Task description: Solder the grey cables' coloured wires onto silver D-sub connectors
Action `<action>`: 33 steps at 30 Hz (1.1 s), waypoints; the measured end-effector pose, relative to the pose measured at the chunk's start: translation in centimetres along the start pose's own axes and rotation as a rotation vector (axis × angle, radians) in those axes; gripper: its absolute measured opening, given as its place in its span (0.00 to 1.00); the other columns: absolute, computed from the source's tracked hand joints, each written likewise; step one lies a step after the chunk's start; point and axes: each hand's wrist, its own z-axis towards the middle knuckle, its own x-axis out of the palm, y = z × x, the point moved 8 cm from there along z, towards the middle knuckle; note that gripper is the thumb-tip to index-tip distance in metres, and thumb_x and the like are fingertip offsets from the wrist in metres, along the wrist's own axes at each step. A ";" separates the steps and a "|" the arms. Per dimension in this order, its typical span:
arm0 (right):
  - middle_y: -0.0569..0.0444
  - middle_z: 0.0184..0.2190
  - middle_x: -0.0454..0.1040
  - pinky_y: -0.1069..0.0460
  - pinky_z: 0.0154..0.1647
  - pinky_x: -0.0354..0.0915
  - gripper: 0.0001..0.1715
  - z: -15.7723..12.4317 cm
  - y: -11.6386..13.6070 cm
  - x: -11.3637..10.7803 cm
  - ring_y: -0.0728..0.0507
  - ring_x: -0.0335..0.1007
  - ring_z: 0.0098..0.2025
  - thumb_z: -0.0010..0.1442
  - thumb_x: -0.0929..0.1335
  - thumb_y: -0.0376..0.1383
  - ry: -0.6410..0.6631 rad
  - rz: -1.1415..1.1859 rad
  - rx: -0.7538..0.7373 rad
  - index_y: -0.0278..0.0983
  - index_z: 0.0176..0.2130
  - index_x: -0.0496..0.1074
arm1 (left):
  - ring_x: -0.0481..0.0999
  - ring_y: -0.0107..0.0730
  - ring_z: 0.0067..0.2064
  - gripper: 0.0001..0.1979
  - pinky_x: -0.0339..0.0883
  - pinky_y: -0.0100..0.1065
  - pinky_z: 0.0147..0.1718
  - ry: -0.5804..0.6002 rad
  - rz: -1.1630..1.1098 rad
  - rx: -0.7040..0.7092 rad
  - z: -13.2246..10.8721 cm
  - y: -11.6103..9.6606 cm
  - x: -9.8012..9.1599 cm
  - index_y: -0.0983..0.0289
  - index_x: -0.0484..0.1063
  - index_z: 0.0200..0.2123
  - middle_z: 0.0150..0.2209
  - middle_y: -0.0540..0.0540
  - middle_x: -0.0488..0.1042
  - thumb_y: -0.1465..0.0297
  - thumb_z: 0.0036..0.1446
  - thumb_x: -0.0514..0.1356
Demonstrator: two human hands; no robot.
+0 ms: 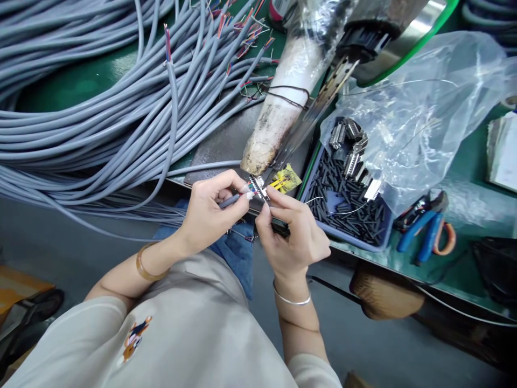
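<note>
My left hand [216, 207] is closed in a pinch around the stripped end of a grey cable [229, 201], whose small coloured wires fan out at the fingertips. Those wires meet a small metal multi-pin connector [258, 186] at the edge of the dark plate. From the other side, my right hand [288, 226] is closed, thumb and fingers pinching a thin silvery solder wire [315, 199] that trails off over the tray. Just above the connector are the scorched tip of a white wrapped tube [278, 113] and a perforated metal soldering iron [329, 86]. Yellow tape [288, 179] lies beside the connector.
Bundles of grey cables [100, 134] with stripped ends cover the left of the bench. At right, a blue tray [377, 248] holds black sleeves and metal connectors, partly under a clear plastic bag [420, 118]. Blue-handled cutters [426, 231] and orange-handled scissors [446, 240] lie right of it.
</note>
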 end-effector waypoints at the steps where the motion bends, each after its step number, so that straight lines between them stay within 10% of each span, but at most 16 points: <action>1: 0.55 0.41 0.85 0.54 0.36 0.75 0.11 0.0 -0.1 0.0 0.48 0.83 0.37 0.63 0.72 0.29 -0.006 0.013 0.011 0.42 0.35 0.67 | 0.73 0.25 0.31 0.07 0.63 0.26 0.26 0.003 -0.007 0.002 -0.1 0.1 0.0 0.64 0.72 0.29 0.33 0.54 0.78 0.71 0.58 0.66; 12: 0.56 0.41 0.85 0.54 0.44 0.76 0.09 0.3 -1.0 0.1 0.48 0.83 0.41 0.61 0.73 0.27 -0.019 0.142 0.099 0.40 0.37 0.72 | 0.69 0.22 0.28 0.06 0.62 0.26 0.28 0.024 0.177 0.472 -0.4 -2.9 0.0 0.66 0.74 0.31 0.31 0.52 0.79 0.80 0.59 0.62; 25: 0.54 0.43 0.85 0.53 0.45 0.78 0.09 1.3 -0.9 0.0 0.47 0.83 0.41 0.60 0.75 0.28 -0.005 0.136 0.099 0.40 0.37 0.74 | 0.64 0.20 0.26 0.07 0.58 0.25 0.26 -0.014 0.241 0.523 0.1 -4.2 -0.1 0.66 0.73 0.31 0.29 0.49 0.74 0.81 0.58 0.62; 33: 0.50 0.45 0.84 0.56 0.41 0.76 0.10 0.2 -0.5 0.5 0.48 0.83 0.40 0.62 0.73 0.27 0.122 0.107 0.025 0.39 0.36 0.70 | 0.64 0.21 0.27 0.05 0.57 0.26 0.26 0.092 0.169 0.305 0.2 -1.8 0.1 0.67 0.74 0.31 0.30 0.51 0.76 0.80 0.57 0.62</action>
